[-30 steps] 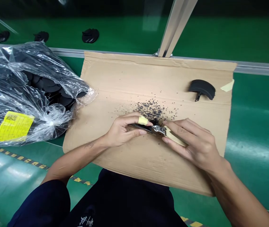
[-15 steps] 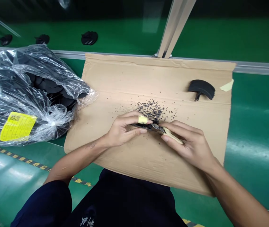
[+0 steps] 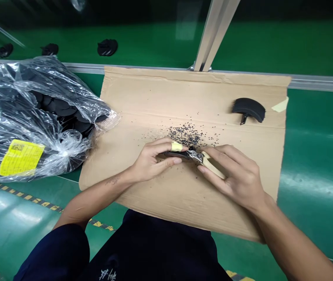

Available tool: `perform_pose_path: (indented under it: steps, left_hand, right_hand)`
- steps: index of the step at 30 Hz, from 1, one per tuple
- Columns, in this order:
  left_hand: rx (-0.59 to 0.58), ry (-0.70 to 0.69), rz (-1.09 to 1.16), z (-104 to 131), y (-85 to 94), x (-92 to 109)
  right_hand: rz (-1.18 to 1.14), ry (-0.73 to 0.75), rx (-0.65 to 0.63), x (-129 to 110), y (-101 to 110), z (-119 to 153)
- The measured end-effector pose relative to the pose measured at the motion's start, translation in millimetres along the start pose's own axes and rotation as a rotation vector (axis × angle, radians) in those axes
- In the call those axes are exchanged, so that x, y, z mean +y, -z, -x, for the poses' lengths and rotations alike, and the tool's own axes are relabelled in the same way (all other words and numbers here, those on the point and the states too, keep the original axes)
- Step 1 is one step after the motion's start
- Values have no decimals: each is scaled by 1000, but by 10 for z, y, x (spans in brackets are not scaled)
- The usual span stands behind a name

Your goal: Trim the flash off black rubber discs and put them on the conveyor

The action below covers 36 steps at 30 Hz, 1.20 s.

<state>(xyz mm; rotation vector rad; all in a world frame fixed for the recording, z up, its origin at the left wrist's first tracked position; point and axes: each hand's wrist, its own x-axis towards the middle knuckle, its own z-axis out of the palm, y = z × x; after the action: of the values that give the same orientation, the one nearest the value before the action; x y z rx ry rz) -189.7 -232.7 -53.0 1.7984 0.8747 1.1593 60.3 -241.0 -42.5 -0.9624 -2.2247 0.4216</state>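
Observation:
Between the thumb and fingers of my left hand (image 3: 154, 159) is a black plastic part (image 3: 176, 154), partly hidden by the fingers; yellow tape wraps one fingertip. My right hand (image 3: 235, 171) is closed around the cream handles of small cutting pliers (image 3: 196, 156). Their metal jaws meet the right end of the black part. Just beyond my hands, many tiny black scraps (image 3: 187, 134) lie scattered over a cardboard sheet (image 3: 154, 203).
At the left bulges a clear plastic bag (image 3: 75, 82) of black parts with a yellow label (image 3: 22, 157). A curved black part (image 3: 248, 109) rests at the cardboard's right, near a piece of tape (image 3: 280, 105). A metal post (image 3: 217, 35) rises behind.
The pliers have turned, so their jaws and pivot show more plainly, and my right hand's fingers have shifted on the handles. The black part has tilted slightly in my left hand.

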Motion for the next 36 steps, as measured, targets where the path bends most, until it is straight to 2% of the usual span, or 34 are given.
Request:
perform_pose_path:
  steps: [6,13,19,28,32,36]
  left_hand:
    - [-3,-12,-7,12,-7,-14]
    - [-9,17,44,18,-18,14]
    - [-23,55,82,21,-17,18]
    - [-35,37,97,14,-3,24]
    - [0,47,99,15,-11,21]
    - [9,67,88,18,-11,23]
  right_hand:
    - [5,-5,-29,-18,13,12]
    - [-195,-67,-70,-8,59,2]
    - [-260,-57,-80,-13,76,-27]
    - [-296,-99,-116,-70,89,-55]
    - [-298,-159,-118,-94,99,-72]
    - [-231,-172,-67,-72,80,-48]
